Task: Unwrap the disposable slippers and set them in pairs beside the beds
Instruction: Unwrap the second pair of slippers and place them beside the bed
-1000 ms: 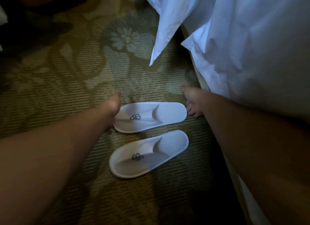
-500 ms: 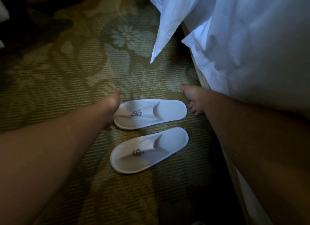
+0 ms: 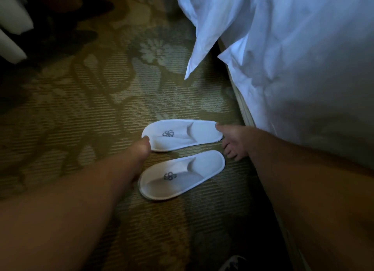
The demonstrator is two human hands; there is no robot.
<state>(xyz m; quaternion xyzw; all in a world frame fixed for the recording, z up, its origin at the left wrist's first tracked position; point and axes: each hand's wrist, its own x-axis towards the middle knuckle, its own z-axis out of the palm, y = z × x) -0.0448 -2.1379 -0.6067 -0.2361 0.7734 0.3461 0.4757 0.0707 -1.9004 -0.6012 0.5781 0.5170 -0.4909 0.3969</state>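
Two white disposable slippers lie side by side on a patterned green-and-olive carpet (image 3: 101,101), just beside a bed draped in rumpled white bedding (image 3: 303,58). The far slipper (image 3: 182,134) and the near slipper (image 3: 182,174) are both out of any wrapper, each printed with a small grey swirl logo on the insole, their closed toes pointing right toward the bed and their open heels pointing left. They sit close together, roughly parallel, with a narrow strip of carpet between them.

A person reaches down with both bare arms. The left hand (image 3: 139,151) meets the heel end of the far slipper, the thumb tip resting on its rim; the rest of the hand is turned away from the camera, so whether its grip is clenched on the slipper cannot be told. The right hand (image 3: 232,141) is at the toe end of the same slipper, thumb touching the upper edge of the toe and fingers (image 3: 234,155) loosely spread and curled below it, a released grip that only touches rather than grasps.

A loose corner of the white sheet (image 3: 200,54) hangs down to a point above the carpet, beyond the slippers. Pale blurred objects (image 3: 12,26) show at the upper left edge, too dim to identify. The scene is dimly lit.
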